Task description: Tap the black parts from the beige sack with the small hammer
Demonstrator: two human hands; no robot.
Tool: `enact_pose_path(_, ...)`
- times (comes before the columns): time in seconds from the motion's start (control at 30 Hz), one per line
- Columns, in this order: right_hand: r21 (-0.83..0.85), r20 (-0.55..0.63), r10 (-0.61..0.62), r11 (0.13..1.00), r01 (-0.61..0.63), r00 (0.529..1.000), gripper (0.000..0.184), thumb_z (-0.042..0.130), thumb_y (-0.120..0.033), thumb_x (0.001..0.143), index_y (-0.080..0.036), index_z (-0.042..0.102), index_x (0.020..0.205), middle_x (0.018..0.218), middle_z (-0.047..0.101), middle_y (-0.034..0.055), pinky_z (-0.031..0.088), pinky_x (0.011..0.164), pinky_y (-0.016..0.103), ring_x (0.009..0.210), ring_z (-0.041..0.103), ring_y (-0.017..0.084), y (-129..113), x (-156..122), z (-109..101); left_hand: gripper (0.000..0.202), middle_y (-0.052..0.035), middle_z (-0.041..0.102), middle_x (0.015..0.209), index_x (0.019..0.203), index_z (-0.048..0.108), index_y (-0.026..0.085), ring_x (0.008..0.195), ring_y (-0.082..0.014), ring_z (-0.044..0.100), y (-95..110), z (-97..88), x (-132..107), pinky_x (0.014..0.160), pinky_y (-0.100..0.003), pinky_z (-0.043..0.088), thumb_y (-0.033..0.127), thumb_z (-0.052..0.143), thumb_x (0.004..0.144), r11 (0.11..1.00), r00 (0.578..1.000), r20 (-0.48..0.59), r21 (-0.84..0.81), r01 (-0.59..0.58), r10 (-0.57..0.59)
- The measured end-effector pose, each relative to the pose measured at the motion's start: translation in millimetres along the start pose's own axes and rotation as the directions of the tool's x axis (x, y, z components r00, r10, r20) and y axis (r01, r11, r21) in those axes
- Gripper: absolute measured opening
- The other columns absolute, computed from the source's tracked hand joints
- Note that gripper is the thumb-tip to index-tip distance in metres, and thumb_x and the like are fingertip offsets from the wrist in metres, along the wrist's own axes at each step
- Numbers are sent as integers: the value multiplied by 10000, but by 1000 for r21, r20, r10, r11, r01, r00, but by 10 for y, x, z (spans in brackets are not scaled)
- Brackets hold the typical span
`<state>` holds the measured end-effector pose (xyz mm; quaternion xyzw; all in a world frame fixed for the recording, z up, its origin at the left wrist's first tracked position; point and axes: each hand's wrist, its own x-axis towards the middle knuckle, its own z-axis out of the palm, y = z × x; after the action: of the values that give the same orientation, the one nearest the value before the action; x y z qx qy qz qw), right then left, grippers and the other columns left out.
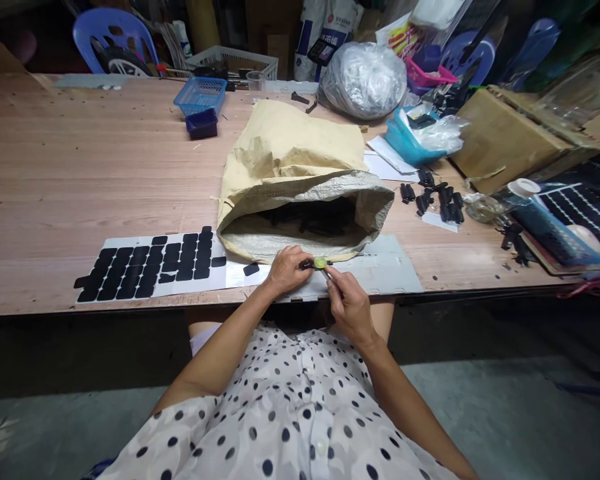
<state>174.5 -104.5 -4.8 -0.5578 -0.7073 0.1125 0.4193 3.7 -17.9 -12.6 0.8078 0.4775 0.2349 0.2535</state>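
Note:
My left hand (286, 270) is closed on a small black part (306, 265) at the table's front edge. A small yellow-green round piece (320, 263) sits at the end of that part, between my hands. The fingers of my right hand (351, 305) pinch a slim tool (326, 273) whose tip meets the round piece; its exact kind is too small to tell. Just beyond my hands, a beige woven sack (295, 147) lies with its mouth towards me, dark pieces inside. To the left is a white sheet (180, 288) with rows of black rounded-square stickers (140, 263).
A grey board (390, 263) lies under my hands. Several black parts (447, 203) are piled at right, near a cardboard box (515, 137) and a turquoise basket (405, 143). A blue basket (201, 97) and a stuffed clear plastic bag (365, 79) stand behind the sack.

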Motion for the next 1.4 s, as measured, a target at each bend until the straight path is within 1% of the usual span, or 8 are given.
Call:
enact_pose_path(0.1,-14,25,12,1000,-11,1000,345,450,-293,1012,-269,692,1257,904,689,43,538,787,300,820,644,176,18,8,6,191,-29,634,847,996,762,249,904,-223,585,-7,5,0,879,-366,465,262,661,834,1000,1000,0,-6,-1,1)
enact_pose_path(0.3,-212,-82,37,976,-54,996,326,469,-285,986,-243,697,1216,946,691,63,501,814,319,868,619,196,301,237,-147,188,-31,649,873,994,757,242,923,-234,589,-3,-4,-7,890,-382,469,283,680,827,1000,1000,12,-24,8,-8)
enact_pose_path(0.5,-529,-101,95,838,-134,990,278,518,-228,936,-222,740,1102,858,625,68,401,736,309,807,529,206,677,387,-165,199,-38,666,950,1027,748,253,968,-235,585,6,-33,-19,906,-391,467,319,592,921,1000,999,48,-19,17,-16)
enact_pose_path(0.7,-634,-129,86,759,-148,988,289,508,-220,945,-228,726,1135,883,580,71,315,699,309,820,473,208,660,311,-62,277,-40,671,976,1026,739,243,974,-223,575,-11,-33,-42,922,-379,450,326,476,997,999,999,44,-25,21,-20)
enact_pose_path(1.03,-672,-121,73,728,-136,990,289,500,-224,939,-234,714,1133,864,561,66,300,707,314,817,444,212,662,306,-41,288,-51,657,983,959,726,226,977,-226,561,12,-78,-59,928,-398,452,308,453,1001,1000,998,68,-22,6,-4)
enact_pose_path(1.13,-675,-115,68,727,-128,991,289,499,-217,942,-233,716,1132,862,567,63,305,708,313,811,450,208,650,309,-41,275,-62,658,1040,917,723,223,1014,-237,560,46,-142,-203,951,-431,460,324,480,994,998,992,107,-9,-65,66)
enact_pose_path(1.23,-676,-118,79,724,-138,990,284,507,-210,938,-229,716,1129,865,568,62,308,708,311,808,453,206,634,312,-41,249,-82,644,1201,946,722,226,1127,-256,549,68,-191,-490,1020,-466,452,344,508,988,982,974,132,9,-187,184)
enact_pose_path(1.4,-665,-114,86,733,-141,990,297,496,-203,937,-227,713,1139,872,567,66,306,705,315,812,452,211,621,312,-47,193,-91,524,1483,988,722,224,1387,-303,438,89,-125,-949,1161,-523,382,302,546,971,943,947,160,143,-301,279)
